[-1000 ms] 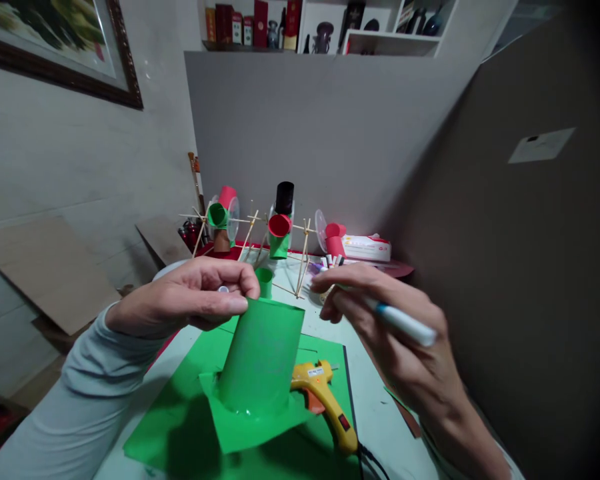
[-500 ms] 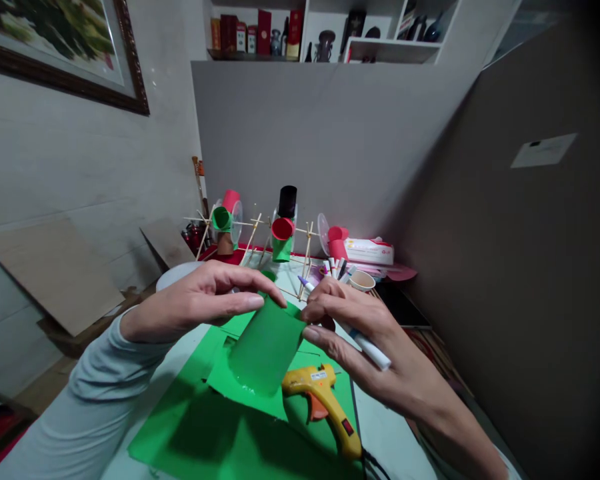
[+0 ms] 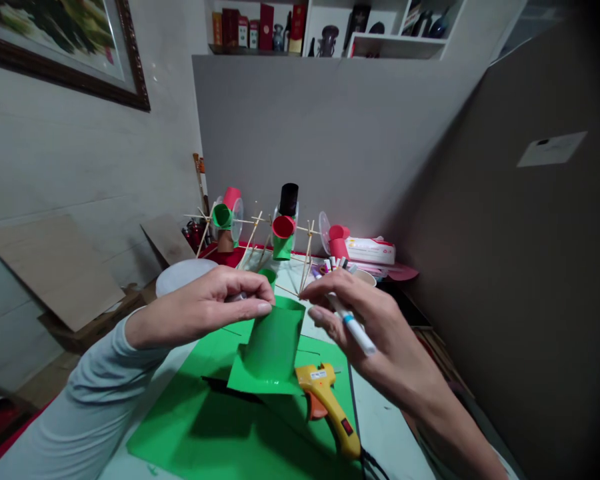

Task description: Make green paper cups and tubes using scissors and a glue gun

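Wall, far left: framed picture [image 3: 63, 50] up high; board [image 3: 55, 270] leaning below it.
Left hand [image 3: 207, 308]: fingers pinched together on the top rim of the tube, thumb on the near side; a small white thing shows between the fingertips, too hidden to tell.
Tube [image 3: 274, 340]: green paper cylinder with a square green base, held tilted just above the sheet, between the two hands at centre.
Sheet [image 3: 195, 427]: green paper lying flat on the table [image 3: 385, 440], under the tube; the tube's shadow falls on it.
Glue gun [image 3: 327, 407]: yellow, lying on the sheet's right edge, just right of the tube's base, cord running off near.
Right hand [image 3: 367, 327]: fingers closed on a pen, fingertips just beside the tube's right rim; touching or not, cannot tell.
Pen [image 3: 347, 320]: white with a blue band, tip pointing far-left.
Far side: stick frame [image 3: 280, 233] carrying green, red and black cups, right behind the hands; white disc [image 3: 185, 273] at its left; cup of markers [image 3: 337, 263], partly hidden by the right hand; white box [image 3: 370, 250] at the right.
Right: grey panel [image 3: 505, 267] closing in the table.
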`<action>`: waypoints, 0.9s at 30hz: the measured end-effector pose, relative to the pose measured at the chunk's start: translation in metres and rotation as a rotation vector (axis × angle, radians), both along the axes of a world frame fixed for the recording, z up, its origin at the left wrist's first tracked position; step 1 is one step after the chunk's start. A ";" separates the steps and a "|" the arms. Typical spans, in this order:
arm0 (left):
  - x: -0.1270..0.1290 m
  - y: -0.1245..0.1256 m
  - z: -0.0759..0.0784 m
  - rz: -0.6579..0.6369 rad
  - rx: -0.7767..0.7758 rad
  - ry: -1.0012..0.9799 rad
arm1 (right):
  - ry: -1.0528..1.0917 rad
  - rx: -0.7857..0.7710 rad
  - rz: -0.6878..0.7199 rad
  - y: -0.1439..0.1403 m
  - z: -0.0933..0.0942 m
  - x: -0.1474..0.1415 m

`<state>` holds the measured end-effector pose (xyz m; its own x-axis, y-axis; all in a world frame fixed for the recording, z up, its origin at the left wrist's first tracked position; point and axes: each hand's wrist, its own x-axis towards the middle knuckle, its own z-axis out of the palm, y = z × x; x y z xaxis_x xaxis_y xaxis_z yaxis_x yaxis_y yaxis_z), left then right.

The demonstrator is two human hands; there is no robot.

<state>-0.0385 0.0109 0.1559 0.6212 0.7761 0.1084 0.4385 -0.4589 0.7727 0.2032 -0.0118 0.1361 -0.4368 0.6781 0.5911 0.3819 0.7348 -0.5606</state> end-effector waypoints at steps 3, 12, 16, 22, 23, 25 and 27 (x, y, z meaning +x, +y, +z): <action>-0.001 0.001 -0.001 0.014 -0.033 -0.037 | 0.303 0.005 -0.099 -0.001 -0.003 -0.001; 0.001 0.013 -0.009 0.014 -0.134 -0.114 | 0.814 0.174 -0.049 0.003 -0.023 -0.010; 0.003 0.013 -0.010 0.043 -0.148 -0.100 | 0.784 0.168 -0.071 0.000 -0.032 -0.021; 0.003 0.011 -0.009 0.069 -0.158 -0.120 | 0.732 0.148 -0.084 -0.001 -0.038 -0.036; 0.003 0.011 -0.009 0.065 -0.160 -0.121 | 0.713 0.162 -0.092 0.000 -0.039 -0.036; 0.004 0.010 -0.009 0.052 -0.161 -0.120 | 0.676 0.167 -0.114 0.000 -0.040 -0.035; 0.004 0.009 -0.008 0.035 -0.162 -0.126 | 0.667 0.130 -0.139 -0.002 -0.042 -0.033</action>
<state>-0.0343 0.0197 0.1479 0.5827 0.8108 0.0553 0.3477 -0.3102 0.8848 0.1702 -0.0134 0.0944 0.1343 0.6067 0.7835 0.0822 0.7811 -0.6189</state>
